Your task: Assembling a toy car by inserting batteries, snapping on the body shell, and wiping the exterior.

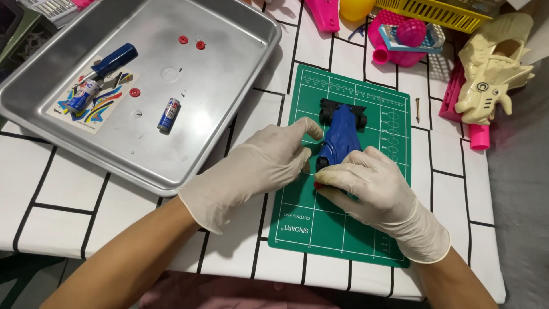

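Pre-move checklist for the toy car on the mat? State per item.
1. Blue toy car lies on green cutting mat: ok.
2. Left hand touches the car's side: ok.
3. Right hand covers the car's near end: ok.
4. Small red part at right fingertips, seated or loose: cannot tell.
5. Metal tray with battery and screwdriver lies apart from the hands: ok.

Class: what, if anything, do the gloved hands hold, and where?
Both hold the blue toy car at its near end: right hand over it, left hand beside.
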